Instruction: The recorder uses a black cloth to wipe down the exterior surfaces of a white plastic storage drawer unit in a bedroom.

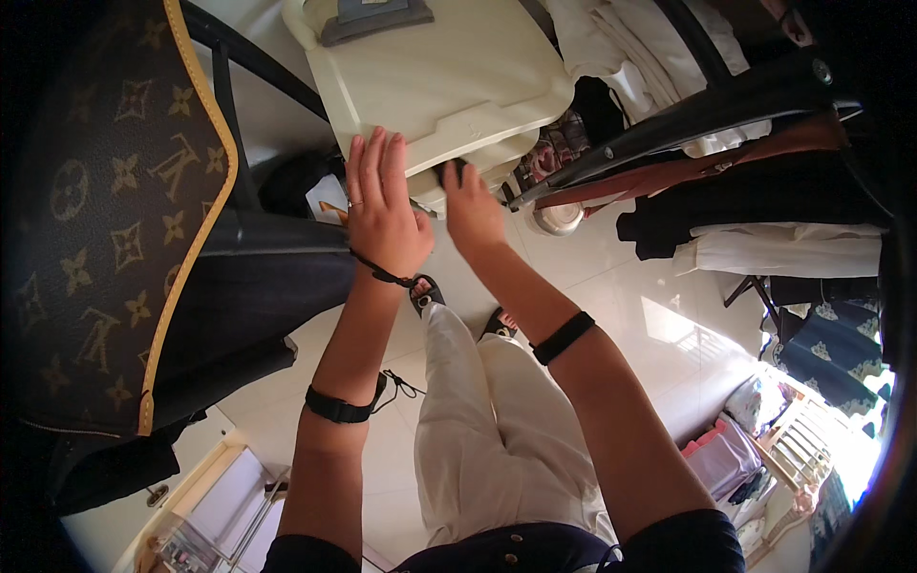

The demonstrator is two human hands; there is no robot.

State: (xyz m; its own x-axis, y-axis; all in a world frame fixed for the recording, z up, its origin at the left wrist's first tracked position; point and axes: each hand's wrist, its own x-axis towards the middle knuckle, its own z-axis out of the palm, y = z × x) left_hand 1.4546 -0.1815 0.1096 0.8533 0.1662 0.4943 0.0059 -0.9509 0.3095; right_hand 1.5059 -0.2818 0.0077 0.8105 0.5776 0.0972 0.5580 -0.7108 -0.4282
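Note:
A cream plastic storage box or drawer unit (430, 86) stands before me, with folded grey fabric (380, 25) on its top. My left hand (383, 200) rests at the near left edge of the lid, fingers extended over the rim and a ring on one finger. My right hand (473, 208) is just below the lid's front edge, gripping a small black item (451, 172) whose far end is hidden under the lid; what it is, I cannot tell. Both forearms wear black straps.
A brown monogrammed bag (122, 215) hangs close on the left beside dark clothes. Black rack bars (645, 129) with hanging garments (788, 247) cross the right. A round metallic container (557, 218) stands on the tiled floor (609, 265). A wooden bed frame (802, 430) lies at lower right.

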